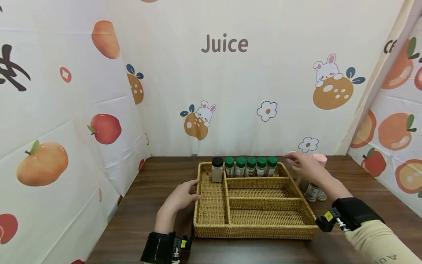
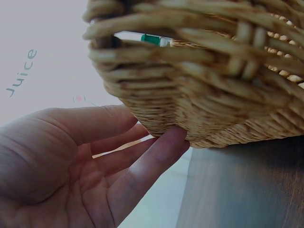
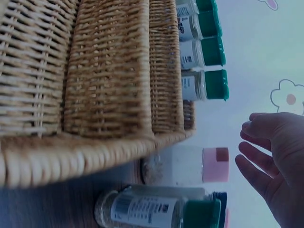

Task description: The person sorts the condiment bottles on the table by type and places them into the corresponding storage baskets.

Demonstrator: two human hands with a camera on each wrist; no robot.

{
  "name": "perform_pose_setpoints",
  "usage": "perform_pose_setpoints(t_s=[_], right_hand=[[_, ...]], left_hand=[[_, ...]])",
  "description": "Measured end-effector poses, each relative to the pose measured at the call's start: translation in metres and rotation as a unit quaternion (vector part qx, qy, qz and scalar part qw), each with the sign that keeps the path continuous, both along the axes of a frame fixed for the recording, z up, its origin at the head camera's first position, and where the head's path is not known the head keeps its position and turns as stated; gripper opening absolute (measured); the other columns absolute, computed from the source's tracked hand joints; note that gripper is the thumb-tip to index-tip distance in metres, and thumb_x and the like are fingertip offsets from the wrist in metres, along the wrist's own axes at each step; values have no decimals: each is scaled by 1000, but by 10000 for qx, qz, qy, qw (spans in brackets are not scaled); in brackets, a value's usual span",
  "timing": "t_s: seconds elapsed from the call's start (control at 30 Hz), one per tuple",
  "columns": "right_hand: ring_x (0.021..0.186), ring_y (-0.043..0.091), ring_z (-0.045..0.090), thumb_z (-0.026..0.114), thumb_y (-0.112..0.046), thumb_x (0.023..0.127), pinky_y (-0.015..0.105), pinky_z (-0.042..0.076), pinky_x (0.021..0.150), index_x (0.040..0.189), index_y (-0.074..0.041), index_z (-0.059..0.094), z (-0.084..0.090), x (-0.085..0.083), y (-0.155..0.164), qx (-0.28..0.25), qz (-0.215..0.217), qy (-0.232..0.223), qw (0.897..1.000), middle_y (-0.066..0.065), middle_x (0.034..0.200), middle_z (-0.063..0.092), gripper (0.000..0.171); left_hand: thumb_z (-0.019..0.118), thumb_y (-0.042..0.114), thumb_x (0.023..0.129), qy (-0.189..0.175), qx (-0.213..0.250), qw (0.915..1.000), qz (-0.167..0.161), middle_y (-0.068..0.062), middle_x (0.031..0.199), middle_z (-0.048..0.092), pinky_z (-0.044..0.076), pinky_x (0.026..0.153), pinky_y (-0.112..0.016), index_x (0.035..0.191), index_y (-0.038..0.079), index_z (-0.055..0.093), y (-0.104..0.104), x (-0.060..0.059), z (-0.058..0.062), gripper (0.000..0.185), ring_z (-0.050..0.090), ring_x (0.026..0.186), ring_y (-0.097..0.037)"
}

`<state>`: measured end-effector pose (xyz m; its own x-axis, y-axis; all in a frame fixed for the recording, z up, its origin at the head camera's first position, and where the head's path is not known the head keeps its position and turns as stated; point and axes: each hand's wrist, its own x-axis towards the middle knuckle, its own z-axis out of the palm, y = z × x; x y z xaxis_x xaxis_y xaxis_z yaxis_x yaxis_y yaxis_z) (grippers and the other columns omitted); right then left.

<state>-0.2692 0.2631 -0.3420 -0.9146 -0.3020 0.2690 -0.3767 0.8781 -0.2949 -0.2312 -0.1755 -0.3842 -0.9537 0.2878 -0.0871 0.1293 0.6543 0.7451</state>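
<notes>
The left hand [image 1: 180,197] touches the left wall of a divided wicker basket [image 1: 255,231]; in the left wrist view its fingertips [image 2: 172,137] rest against the woven side, fingers nearly straight. Above the far right corner is the right hand [image 1: 304,167], fingers loosely bent and holding nothing. Below and beside it, the right wrist view has a clear jar with a pink lid [image 3: 215,165], apart from the fingers. Several green-lidded spice jars [image 1: 251,167] stand in a row in the basket's back compartment. A black-lidded jar [image 1: 217,169] stands in its long left compartment.
Outside the basket's right side stand more jars, including a green-lidded spice jar [image 3: 147,209] and another pink-lidded one [image 1: 319,158]. The dark wooden table [image 1: 148,172] meets a printed cloth backdrop [image 1: 230,80] behind and at both sides.
</notes>
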Motion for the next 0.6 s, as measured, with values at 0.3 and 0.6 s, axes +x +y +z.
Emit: perform_pose_setpoints(t_s=[0.3,0.6], right_hand=[[95,41,67,58,1,93,50,55,76,121,6,66,4,12,20,230,-111,469,9986,27,112,69,30],[102,46,65,61,-4,94,58,53,82,121,5,65,5,21,41,262,-486,259,9981,29,115,67,29]], left_hand=[[68,10,94,37,-68,10000,13,-23,150,48,51,95,-54,150,7,45,0,1,0,60,54,130,-40],[66,8,95,-49,92,9999,38,-23,145,53,53,94,-50,150,5,43,-1,1,0,60,59,125,-38]])
